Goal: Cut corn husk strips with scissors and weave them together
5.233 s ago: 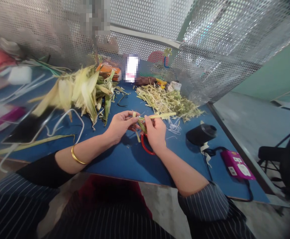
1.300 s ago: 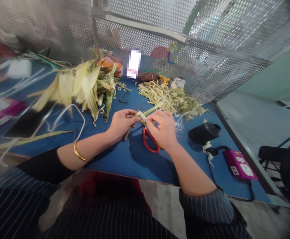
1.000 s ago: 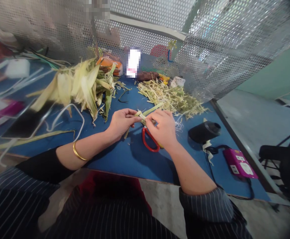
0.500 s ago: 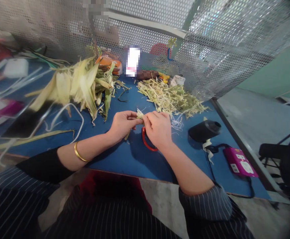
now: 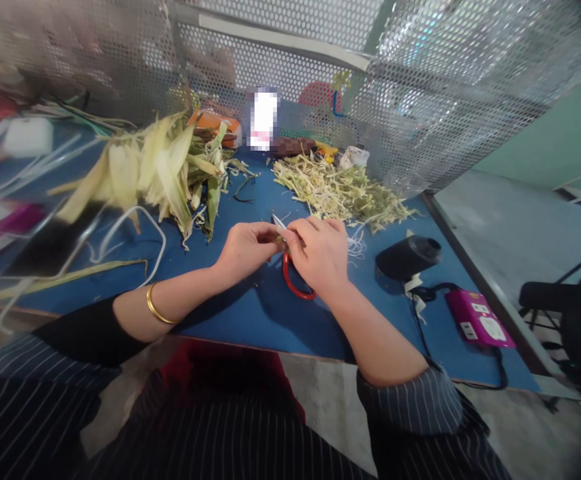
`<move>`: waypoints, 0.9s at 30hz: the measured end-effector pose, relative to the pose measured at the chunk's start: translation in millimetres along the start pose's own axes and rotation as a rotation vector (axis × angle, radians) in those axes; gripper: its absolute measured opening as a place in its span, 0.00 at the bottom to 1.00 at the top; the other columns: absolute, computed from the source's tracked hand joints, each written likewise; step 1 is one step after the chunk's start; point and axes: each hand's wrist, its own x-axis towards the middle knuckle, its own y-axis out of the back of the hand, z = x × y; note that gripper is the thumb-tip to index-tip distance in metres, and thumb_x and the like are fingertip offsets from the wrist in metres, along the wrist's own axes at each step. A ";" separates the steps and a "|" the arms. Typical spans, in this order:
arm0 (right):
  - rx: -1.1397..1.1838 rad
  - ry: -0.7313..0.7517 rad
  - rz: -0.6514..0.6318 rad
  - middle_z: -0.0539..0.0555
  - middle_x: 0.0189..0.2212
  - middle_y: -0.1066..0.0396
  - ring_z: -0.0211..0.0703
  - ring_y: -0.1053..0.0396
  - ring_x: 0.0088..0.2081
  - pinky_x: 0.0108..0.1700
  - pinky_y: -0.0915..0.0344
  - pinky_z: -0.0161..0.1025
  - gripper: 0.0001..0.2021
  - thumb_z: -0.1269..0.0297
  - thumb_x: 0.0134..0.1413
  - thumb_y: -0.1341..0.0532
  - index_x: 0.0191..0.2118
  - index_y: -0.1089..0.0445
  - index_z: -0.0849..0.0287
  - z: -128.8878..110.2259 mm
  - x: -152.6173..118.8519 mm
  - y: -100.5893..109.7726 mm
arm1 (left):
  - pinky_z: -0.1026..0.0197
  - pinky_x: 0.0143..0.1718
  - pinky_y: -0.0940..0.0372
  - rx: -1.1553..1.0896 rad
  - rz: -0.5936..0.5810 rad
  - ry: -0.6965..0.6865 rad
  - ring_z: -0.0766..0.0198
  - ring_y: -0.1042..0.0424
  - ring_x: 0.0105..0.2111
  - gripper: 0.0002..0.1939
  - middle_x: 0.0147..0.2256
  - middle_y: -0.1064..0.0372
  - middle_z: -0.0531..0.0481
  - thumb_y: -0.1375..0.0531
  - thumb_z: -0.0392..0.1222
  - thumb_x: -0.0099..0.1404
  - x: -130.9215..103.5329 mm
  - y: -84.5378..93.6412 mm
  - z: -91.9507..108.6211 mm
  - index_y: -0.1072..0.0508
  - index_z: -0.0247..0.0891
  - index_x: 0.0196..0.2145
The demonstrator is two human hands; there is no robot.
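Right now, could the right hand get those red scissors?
Probably yes: the right hand looks close to the red scissors, and nothing lies on their visible handle, though it seems busy beside the left hand.

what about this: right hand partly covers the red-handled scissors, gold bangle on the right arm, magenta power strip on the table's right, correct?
One slip: the gold bangle is on the left arm, not the right, as the head view shows. The right hand partly covers the red-handled scissors, and the magenta power strip is on the table's right.
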 end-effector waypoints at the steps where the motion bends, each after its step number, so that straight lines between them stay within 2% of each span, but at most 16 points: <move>1: 0.032 -0.025 0.001 0.52 0.28 0.30 0.42 0.34 0.32 0.45 0.46 0.45 0.09 0.61 0.58 0.44 0.31 0.30 0.56 1.0 0.6 0.5 | 0.67 0.25 0.40 0.022 -0.016 0.001 0.70 0.36 0.22 0.11 0.26 0.28 0.51 0.39 0.39 0.53 -0.3 0.4 1.0 0.22 0.33 0.34; 4: 0.214 -0.135 -0.024 0.50 0.27 0.32 0.39 0.35 0.30 0.41 0.43 0.41 0.05 0.65 0.52 0.39 0.27 0.29 0.57 3.6 2.4 0.9 | 0.68 0.24 0.41 0.090 -0.068 0.027 0.71 0.37 0.21 0.11 0.24 0.29 0.52 0.39 0.39 0.52 -1.1 1.2 4.2 0.22 0.33 0.33; 8: 0.390 -0.220 -0.042 0.49 0.25 0.34 0.36 0.37 0.28 0.34 0.42 0.37 0.05 0.69 0.47 0.38 0.24 0.31 0.58 5.3 4.2 1.5 | 0.68 0.21 0.45 0.127 -0.121 0.049 0.71 0.39 0.19 0.12 0.20 0.33 0.53 0.38 0.41 0.52 -0.8 2.2 5.1 0.22 0.32 0.34; 14: 0.619 -0.377 -0.082 0.47 0.21 0.37 0.34 0.41 0.24 0.28 0.44 0.35 0.05 0.66 0.51 0.40 0.26 0.33 0.59 7.3 6.9 4.3 | 0.67 0.23 0.40 -0.029 -0.260 0.097 0.71 0.37 0.21 0.13 0.27 0.27 0.49 0.38 0.39 0.52 1.5 2.4 2.9 0.22 0.31 0.35; 16: 0.692 -0.420 -0.077 0.46 0.20 0.38 0.32 0.43 0.22 0.26 0.45 0.33 0.06 0.65 0.53 0.42 0.27 0.35 0.59 8.3 7.8 4.6 | 0.67 0.23 0.40 -0.040 -0.306 0.105 0.71 0.37 0.21 0.12 0.26 0.28 0.50 0.38 0.38 0.52 1.1 1.9 4.9 0.22 0.31 0.35; 21: 0.929 -0.502 -0.022 0.44 0.18 0.37 0.29 0.43 0.17 0.22 0.45 0.31 0.07 0.65 0.57 0.45 0.28 0.40 0.57 10.9 9.5 2.4 | 0.68 0.22 0.42 -0.016 -0.422 0.144 0.73 0.40 0.20 0.09 0.22 0.32 0.53 0.38 0.37 0.53 -1.5 1.5 11.2 0.22 0.32 0.32; 27: 1.049 -0.677 0.164 0.45 0.20 0.32 0.29 0.35 0.17 0.22 0.40 0.29 0.09 0.62 0.60 0.47 0.29 0.42 0.57 17.1 13.6 -0.5 | 0.68 0.22 0.43 0.021 -0.536 0.092 0.72 0.41 0.21 0.11 0.25 0.31 0.52 0.39 0.40 0.55 -1.4 3.3 7.4 0.22 0.33 0.35</move>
